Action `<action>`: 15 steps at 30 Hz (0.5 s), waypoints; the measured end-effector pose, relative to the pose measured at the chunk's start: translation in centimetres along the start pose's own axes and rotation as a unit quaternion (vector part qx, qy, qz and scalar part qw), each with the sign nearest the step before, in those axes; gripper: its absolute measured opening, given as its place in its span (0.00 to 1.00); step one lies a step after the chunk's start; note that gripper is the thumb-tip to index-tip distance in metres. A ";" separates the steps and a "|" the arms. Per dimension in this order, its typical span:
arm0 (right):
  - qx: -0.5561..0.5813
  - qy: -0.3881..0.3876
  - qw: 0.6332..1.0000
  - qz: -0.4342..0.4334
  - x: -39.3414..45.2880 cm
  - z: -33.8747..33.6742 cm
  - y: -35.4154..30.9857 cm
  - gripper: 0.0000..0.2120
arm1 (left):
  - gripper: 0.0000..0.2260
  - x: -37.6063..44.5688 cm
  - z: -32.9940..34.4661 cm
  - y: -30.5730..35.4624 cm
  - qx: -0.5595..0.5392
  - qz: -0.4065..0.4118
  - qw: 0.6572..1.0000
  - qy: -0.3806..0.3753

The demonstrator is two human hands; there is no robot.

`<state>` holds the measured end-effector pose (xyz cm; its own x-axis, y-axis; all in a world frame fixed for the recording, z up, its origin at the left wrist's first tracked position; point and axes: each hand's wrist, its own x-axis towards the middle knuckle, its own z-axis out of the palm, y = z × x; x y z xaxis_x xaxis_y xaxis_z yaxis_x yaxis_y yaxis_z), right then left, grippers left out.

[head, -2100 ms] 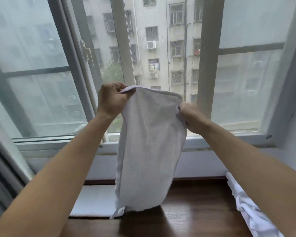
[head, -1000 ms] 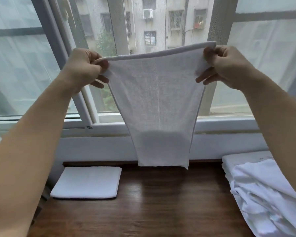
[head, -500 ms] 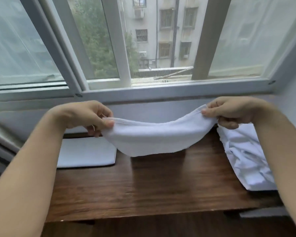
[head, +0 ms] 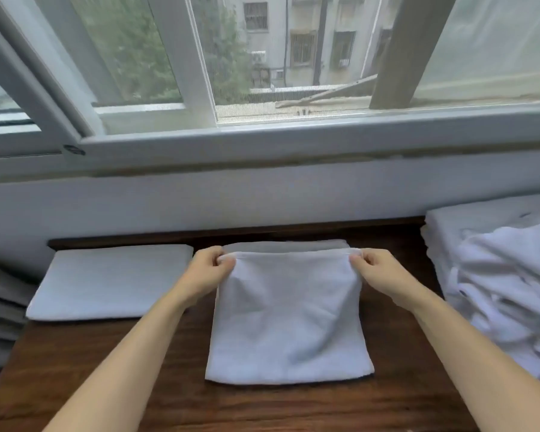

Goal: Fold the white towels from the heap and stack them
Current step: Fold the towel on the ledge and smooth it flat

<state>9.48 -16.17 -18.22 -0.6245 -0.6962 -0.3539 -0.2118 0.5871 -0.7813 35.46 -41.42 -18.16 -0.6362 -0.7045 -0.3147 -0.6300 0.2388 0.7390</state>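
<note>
A white towel point(head: 289, 319) lies on the dark wooden table point(head: 113, 369) in the middle, doubled over, with its lower layer showing beyond the far edge. My left hand point(head: 211, 271) pinches the top layer's far left corner. My right hand point(head: 374, 269) pinches the far right corner. A folded white towel point(head: 109, 280) lies flat at the left. The heap of crumpled white towels point(head: 499, 285) sits at the right edge of the table.
The table stands against a white wall point(head: 262, 198) under a window sill point(head: 293, 138). Grey slats point(head: 0, 304) show at the far left edge. Bare wood shows in front of the towel.
The towel hung in the air between both hands before. It has come down onto the table, its top layer folded over, both hands still pinching the corners.
</note>
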 end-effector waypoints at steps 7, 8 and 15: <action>-0.009 0.058 0.996 0.071 5.3 5.6 2.6 0.19 | 0.16 4.5 6.7 -6.0 0.051 -0.087 0.988 0.116; -0.027 0.064 0.995 0.067 5.5 6.3 2.7 0.20 | 0.15 4.6 7.4 -6.4 0.057 -0.090 0.987 0.120; -0.109 -0.006 0.989 0.102 1.2 9.1 4.4 0.17 | 0.12 -2.4 9.9 -4.9 0.062 -0.099 0.991 0.071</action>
<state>14.62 -18.19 -26.74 -0.6624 -0.5577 -0.5002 -0.2393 0.7902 -0.5642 35.69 -34.28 -26.87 -0.4320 -0.8302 -0.3524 -0.7910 0.1611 0.5902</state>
